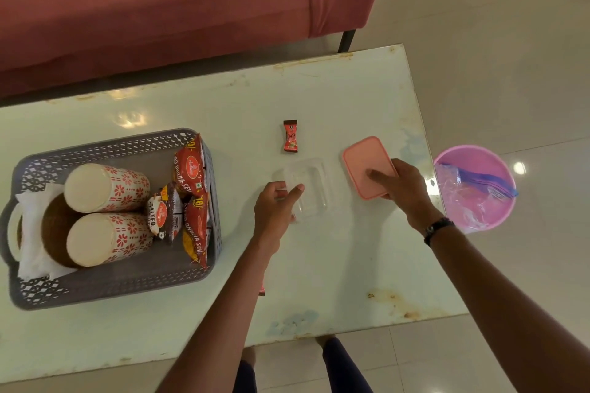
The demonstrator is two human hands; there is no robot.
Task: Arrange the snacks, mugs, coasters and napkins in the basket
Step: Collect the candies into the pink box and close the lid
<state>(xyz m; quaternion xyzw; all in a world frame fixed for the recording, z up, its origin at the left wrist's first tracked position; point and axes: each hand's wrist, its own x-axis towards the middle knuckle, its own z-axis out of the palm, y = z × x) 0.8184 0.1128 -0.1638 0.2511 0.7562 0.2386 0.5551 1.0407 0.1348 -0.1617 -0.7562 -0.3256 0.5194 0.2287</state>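
Note:
A grey perforated basket (115, 284) stands at the table's left. Inside it lie two red-flowered mugs (107, 187) on their sides, white napkins (33, 252), a brown round coaster (54, 226) and several red snack packets (191, 175). My left hand (274, 207) grips the near left edge of a clear plastic box (311, 188) on the table. My right hand (404, 188) holds the near right corner of a pink lid (365, 163) lying flat beside the box. A small red candy wrapper (290, 136) lies behind the box.
A pink bucket (475, 188) holding clear plastic and a purple strip sits on the floor past the table's right edge. A pink sofa (159, 9) runs behind the table. Something small and red (261, 291) peeks out under my left forearm.

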